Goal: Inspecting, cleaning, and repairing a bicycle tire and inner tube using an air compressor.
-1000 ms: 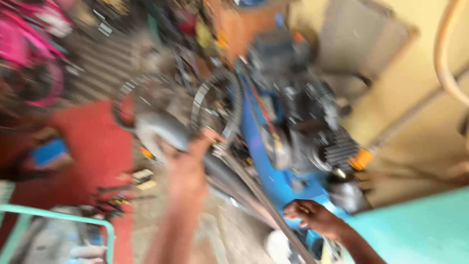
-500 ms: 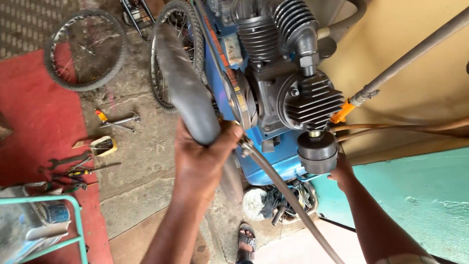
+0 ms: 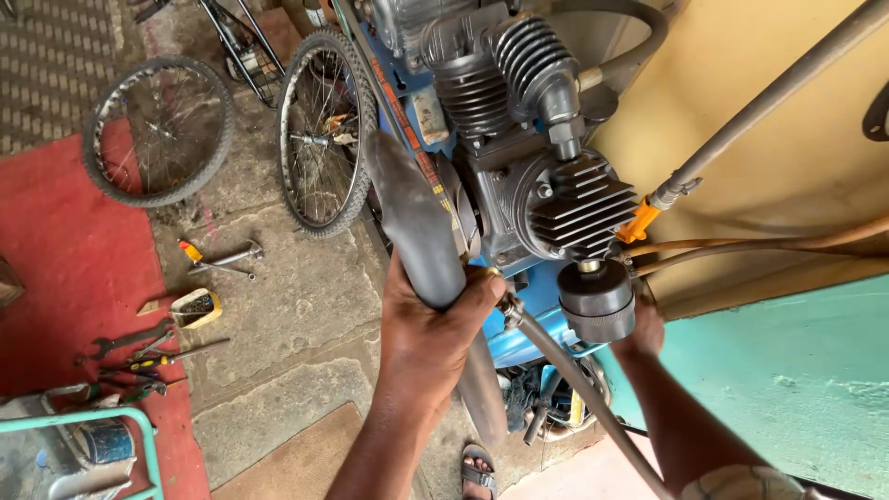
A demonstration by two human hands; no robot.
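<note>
The left hand point(image 3: 435, 324) is wrapped tight around a limp grey rubber inner tube point(image 3: 412, 218), whose long axis runs from 11 o'clock down toward 5 o'clock. A stiff air hose point(image 3: 574, 393) joins it right at the knuckles. The right hand point(image 3: 644, 331), at 3 o'clock, sits half hidden behind the finned metal compressor point(image 3: 546, 204); its grip probably closed, though I cannot tell.

Limp grey inner tube point(image 3: 412, 218), hand-gripped
</note>
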